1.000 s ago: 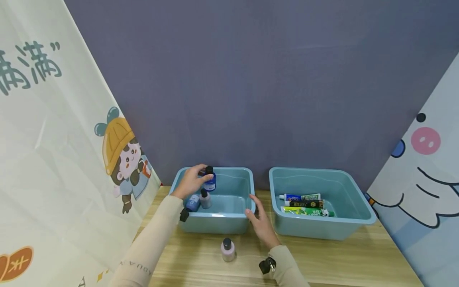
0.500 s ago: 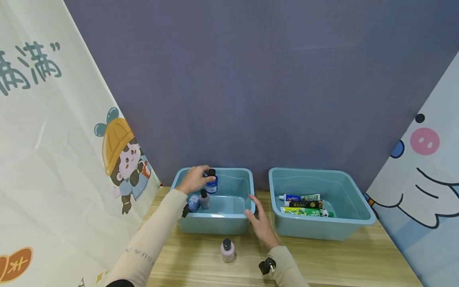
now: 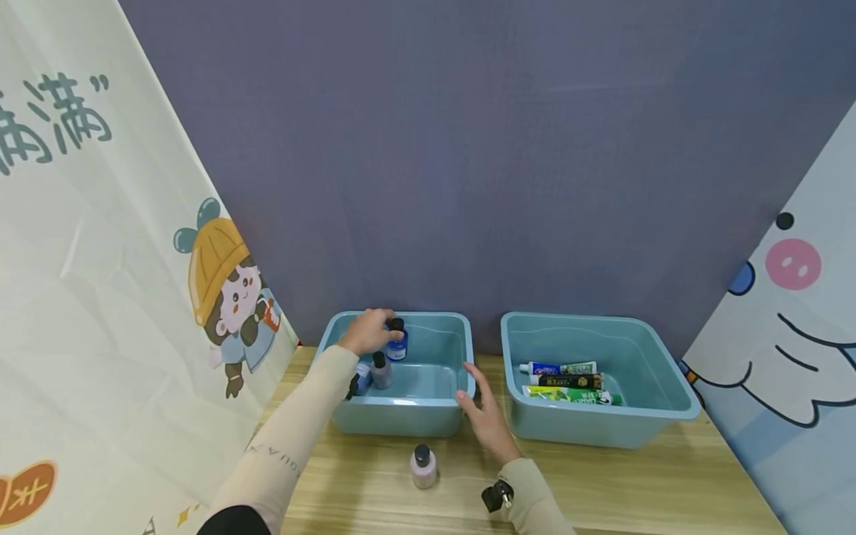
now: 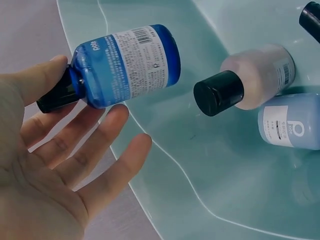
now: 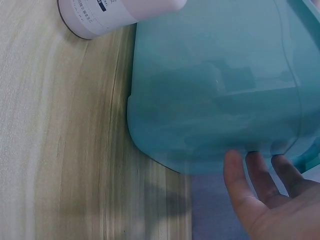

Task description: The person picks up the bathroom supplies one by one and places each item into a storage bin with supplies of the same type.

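Note:
My left hand (image 3: 366, 332) is inside the left teal bin (image 3: 401, 420), pinching the black cap of a dark blue bottle (image 4: 125, 65) between thumb and forefinger. Its other fingers spread below the bottle. Beside it in the bin are a pale pink bottle (image 4: 265, 72) with a black cap and a light blue bottle (image 4: 287, 120), partly hidden by my left wrist in the head view. My right hand (image 3: 491, 423) rests at the bin's right front corner, its fingertips (image 5: 232, 160) against the outer wall. Another pale pink bottle (image 3: 423, 472) stands on the table in front of the bin.
A second teal bin (image 3: 588, 427) on the right holds several toothpaste tubes (image 3: 568, 380). Both bins stand on a wooden table (image 3: 635, 483) against a dark grey-blue backdrop (image 3: 468, 163). Printed panels flank the left and right sides.
My left hand has shifted a little to the right and lower in the bin with the blue bottle. The right hand stays at the bin's corner.

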Motion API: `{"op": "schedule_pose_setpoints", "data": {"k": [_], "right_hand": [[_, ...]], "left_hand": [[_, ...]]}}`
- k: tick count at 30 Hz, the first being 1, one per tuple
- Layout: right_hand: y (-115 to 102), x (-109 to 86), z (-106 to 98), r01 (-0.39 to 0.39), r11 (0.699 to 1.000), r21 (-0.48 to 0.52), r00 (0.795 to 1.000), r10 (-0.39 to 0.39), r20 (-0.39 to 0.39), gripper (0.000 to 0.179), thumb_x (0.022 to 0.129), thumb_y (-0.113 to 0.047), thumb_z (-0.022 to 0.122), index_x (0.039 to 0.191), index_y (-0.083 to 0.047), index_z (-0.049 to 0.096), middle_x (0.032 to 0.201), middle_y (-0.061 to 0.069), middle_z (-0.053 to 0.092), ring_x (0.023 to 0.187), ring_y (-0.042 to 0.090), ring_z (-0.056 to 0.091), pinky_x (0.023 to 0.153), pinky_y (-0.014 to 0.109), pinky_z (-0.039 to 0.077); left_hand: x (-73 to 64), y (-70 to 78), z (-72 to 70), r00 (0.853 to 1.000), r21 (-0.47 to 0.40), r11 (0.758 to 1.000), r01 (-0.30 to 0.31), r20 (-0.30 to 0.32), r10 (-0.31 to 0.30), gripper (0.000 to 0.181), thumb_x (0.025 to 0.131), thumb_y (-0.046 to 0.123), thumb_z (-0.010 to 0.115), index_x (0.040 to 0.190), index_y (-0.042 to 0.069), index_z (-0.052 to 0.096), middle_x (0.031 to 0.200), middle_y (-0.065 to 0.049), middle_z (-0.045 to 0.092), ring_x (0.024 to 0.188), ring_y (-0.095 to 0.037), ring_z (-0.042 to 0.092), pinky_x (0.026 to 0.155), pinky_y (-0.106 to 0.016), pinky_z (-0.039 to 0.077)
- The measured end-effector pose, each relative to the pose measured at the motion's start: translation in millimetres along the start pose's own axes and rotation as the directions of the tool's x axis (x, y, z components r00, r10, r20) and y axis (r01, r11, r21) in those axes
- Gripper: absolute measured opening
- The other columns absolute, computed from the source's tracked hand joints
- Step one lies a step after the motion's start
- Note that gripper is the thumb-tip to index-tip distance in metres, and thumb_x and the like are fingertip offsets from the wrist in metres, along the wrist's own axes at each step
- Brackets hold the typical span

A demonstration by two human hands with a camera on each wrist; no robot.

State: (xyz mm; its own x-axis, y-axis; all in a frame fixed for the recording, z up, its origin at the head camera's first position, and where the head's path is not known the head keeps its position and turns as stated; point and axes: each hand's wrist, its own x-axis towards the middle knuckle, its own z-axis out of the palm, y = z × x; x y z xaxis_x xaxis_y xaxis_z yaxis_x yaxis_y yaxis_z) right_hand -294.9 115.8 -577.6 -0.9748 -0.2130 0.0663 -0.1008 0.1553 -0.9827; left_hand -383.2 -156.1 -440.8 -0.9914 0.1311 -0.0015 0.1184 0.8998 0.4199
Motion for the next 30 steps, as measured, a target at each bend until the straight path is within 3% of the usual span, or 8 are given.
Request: {"op": "schedule_pose_setpoints", "data": {"k": [13, 20, 26, 28, 30], "right_hand": [[-0.6, 1.5, -1.6, 0.009, 1.0, -0.012, 1.0, -0.009, -0.012, 0.065, 0.1, -0.057, 0.056, 0.158, -0.041, 0.031, 0.171, 0.01, 0.021, 0.153, 0.047, 0.025, 0.111, 0.073, 0.033], [0.4, 3.4, -3.6, 0.006, 1.0, -0.015, 1.0, -0.006, -0.013, 0.067, 0.1, -0.057, 0.055, 0.159, -0.039, 0.029, 0.172, 0.01, 0.019, 0.154, 0.048, 0.022, 0.111, 0.075, 0.031], [1.2, 2.8, -2.0, -0.002, 1.0, -0.023, 1.0, 0.002, -0.012, 0.064, 0.099, -0.059, 0.056, 0.157, -0.045, 0.031, 0.171, 0.01, 0.021, 0.153, 0.048, 0.024, 0.111, 0.074, 0.032], [2.0, 2.4, -1.2, 0.0, 1.0, -0.028, 1.0, 0.0, -0.011, 0.063, 0.099, -0.059, 0.056, 0.156, -0.047, 0.031, 0.171, 0.011, 0.021, 0.152, 0.049, 0.025, 0.111, 0.074, 0.032], [3.0, 2.2, -0.9, 0.004, 1.0, -0.03, 1.0, -0.005, -0.011, 0.062, 0.1, -0.058, 0.056, 0.156, -0.048, 0.031, 0.171, 0.012, 0.022, 0.152, 0.049, 0.026, 0.111, 0.073, 0.033]], "left_hand": [[10.7, 4.0, 5.4, 0.999, 0.019, 0.999, 0.031, 0.017, -0.031, 0.044, 0.095, 0.029, 0.074, 0.134, 0.008, 0.067, 0.13, -0.011, 0.069, 0.118, -0.03, 0.064, 0.103, -0.051, 0.052], [18.7, 2.0, 8.9, 1.0, 0.041, 0.999, 0.012, 0.004, -0.012, 0.037, 0.093, 0.027, 0.077, 0.125, 0.01, 0.072, 0.12, -0.008, 0.073, 0.112, -0.028, 0.063, 0.101, -0.05, 0.051], [17.7, -1.1, 12.5, 1.0, 0.061, 0.998, 0.015, 0.015, -0.016, 0.03, 0.091, 0.026, 0.079, 0.117, 0.012, 0.075, 0.114, -0.006, 0.074, 0.105, -0.024, 0.066, 0.096, -0.047, 0.054], [16.8, -3.0, 14.2, 1.0, 0.041, 0.999, 0.004, 0.002, -0.004, 0.02, 0.094, 0.024, 0.075, 0.11, 0.011, 0.077, 0.112, -0.005, 0.075, 0.105, -0.025, 0.068, 0.103, -0.048, 0.051], [16.4, -3.3, 14.1, 1.0, 0.02, 1.0, -0.002, -0.022, 0.002, 0.015, 0.098, 0.021, 0.071, 0.105, 0.011, 0.078, 0.108, -0.004, 0.075, 0.103, -0.024, 0.068, 0.101, -0.048, 0.052]]}}
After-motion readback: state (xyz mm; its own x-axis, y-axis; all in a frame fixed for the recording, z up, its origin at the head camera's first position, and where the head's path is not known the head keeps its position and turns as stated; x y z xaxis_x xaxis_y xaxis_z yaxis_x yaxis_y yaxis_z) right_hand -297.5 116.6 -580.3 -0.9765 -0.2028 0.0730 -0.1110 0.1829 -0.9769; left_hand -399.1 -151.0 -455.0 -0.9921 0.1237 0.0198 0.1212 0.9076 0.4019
